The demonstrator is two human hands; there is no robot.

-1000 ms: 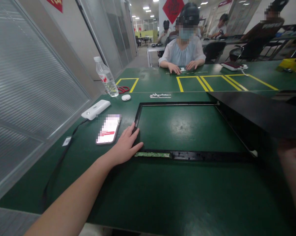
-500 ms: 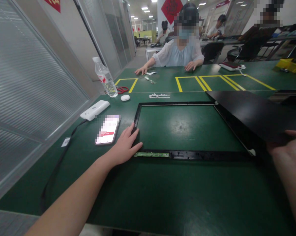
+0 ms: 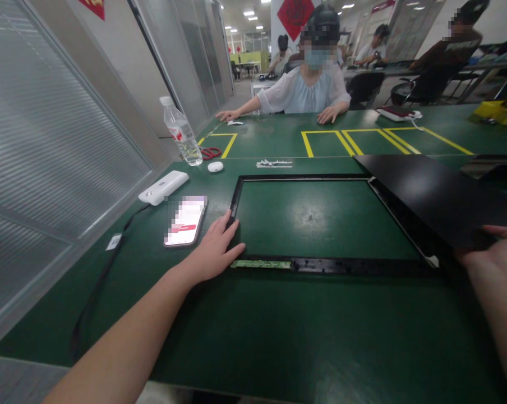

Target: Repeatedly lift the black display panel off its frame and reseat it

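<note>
A black rectangular frame [image 3: 304, 178] lies flat on the green table [image 3: 279, 336], with a thin green circuit strip [image 3: 261, 264] along its near edge. My left hand [image 3: 213, 251] rests flat on the frame's near left corner, fingers stretched out. A large black panel [image 3: 438, 193] is tilted up over the frame's right side. My right hand [image 3: 491, 255] grips the panel's near edge at the far right; the thumb lies on top and the fingers are hidden under it.
Left of the frame lie a phone [image 3: 185, 220], a white power bank [image 3: 164, 187] with a black cable, a water bottle [image 3: 180, 131], red scissors [image 3: 211, 152] and a small white case [image 3: 215, 166]. A seated person [image 3: 314, 84] works across the table near yellow tape boxes [image 3: 325, 141].
My right hand has come further into view on the panel's near edge. The person opposite has stretched an arm out to the left. My left hand has not moved.
</note>
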